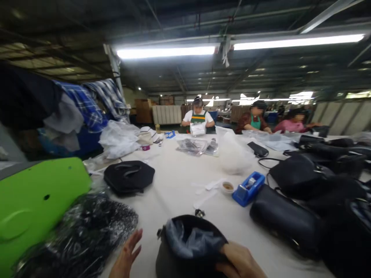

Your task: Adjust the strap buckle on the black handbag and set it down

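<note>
The black bag (188,247) sits at the near edge of the white table (176,185), right in front of me, its mouth open and stuffed with crumpled grey paper (191,237). My right hand (239,262) grips the bag's rim on its right side, fingers clenched on the edge. My left hand (126,256) hovers just left of the bag, fingers spread and loose, holding nothing. Left of that hand lies a plastic-wrapped dark bundle (84,231), with a bright green panel (34,200) beyond it. To the right, more black bags (290,220) pile up; a blue tape dispenser (247,188) stands near them. Three people work at the far end.
</note>
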The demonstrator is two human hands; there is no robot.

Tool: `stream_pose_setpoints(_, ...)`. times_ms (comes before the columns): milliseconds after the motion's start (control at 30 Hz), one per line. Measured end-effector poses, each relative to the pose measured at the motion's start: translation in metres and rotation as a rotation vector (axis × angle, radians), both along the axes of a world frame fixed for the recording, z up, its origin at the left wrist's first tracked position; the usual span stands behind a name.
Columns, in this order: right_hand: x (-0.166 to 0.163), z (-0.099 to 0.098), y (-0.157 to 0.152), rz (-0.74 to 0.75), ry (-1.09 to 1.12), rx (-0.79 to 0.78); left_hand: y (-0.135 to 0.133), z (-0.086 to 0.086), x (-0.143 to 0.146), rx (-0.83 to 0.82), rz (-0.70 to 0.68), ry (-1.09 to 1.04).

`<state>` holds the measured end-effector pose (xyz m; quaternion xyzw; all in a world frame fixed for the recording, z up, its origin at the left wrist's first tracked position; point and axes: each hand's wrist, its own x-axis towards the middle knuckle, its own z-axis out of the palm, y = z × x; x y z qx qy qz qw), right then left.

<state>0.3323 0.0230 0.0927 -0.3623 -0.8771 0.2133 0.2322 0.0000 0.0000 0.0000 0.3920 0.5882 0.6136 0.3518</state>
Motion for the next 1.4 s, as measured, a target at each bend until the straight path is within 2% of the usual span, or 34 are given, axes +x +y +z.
stream_pose_setpoints(33,-0.003,-0.007,-0.001,-0.01,-0.007,-0.042,-0.002,0.006,-0.002,0.043,-0.049,0.02)
stream_pose_setpoints(100,-0.005,-0.007,-0.002,-0.015,-0.018,-0.081,-0.005,0.022,-0.001,0.156,-0.177,0.17)
stream_pose_setpoints(233,-0.005,0.012,-0.002,0.068,-0.066,-0.051,0.0,0.072,0.014,0.358,-0.48,0.812)
stream_pose_setpoints(333,-0.003,0.013,-0.005,0.06,-0.103,-0.011,0.014,0.111,0.033,0.532,-0.654,1.141)
stream_pose_setpoints(433,-0.002,0.009,-0.01,-0.041,-0.081,0.151,0.028,0.133,0.053,0.473,-0.881,1.288)
stream_pose_setpoints(533,-0.006,0.011,-0.015,-0.141,-0.026,0.483,0.032,0.139,0.064,0.406,-0.995,1.409)
stream_pose_setpoints(600,-0.014,0.015,-0.017,-0.125,-0.037,0.596,0.029,0.139,0.067,0.398,-1.023,1.489)
stream_pose_setpoints(767,-0.035,0.01,-0.019,-0.049,-0.063,0.517,0.02,0.139,0.063,0.365,-0.968,1.544)
stream_pose_setpoints(900,-0.037,-0.005,-0.025,-0.103,0.038,0.525,0.025,0.141,0.057,0.372,-0.999,1.533)
stream_pose_setpoints(967,-0.032,-0.013,-0.029,-0.205,0.126,0.512,0.029,0.141,0.054,0.379,-0.99,1.482)
stream_pose_setpoints(1033,-0.026,-0.021,-0.033,-0.347,0.196,0.365,0.033,0.14,0.05,0.393,-0.99,1.441)
stream_pose_setpoints(1167,-0.023,-0.027,-0.043,-0.437,0.24,-0.305,0.044,0.139,0.039,0.454,-0.979,1.453)
stream_pose_setpoints(1267,-0.034,-0.026,-0.051,-0.516,0.235,-0.574,0.062,0.139,0.028,0.578,-0.882,1.528)
stream_pose_setpoints(1333,-0.043,-0.025,-0.054,-0.449,0.354,-0.782,0.076,0.136,0.02,0.63,-0.793,1.612)
stream_pose_setpoints(1400,-0.049,-0.026,-0.057,-0.278,0.521,-1.055,0.091,0.131,0.01,0.616,-0.689,1.674)
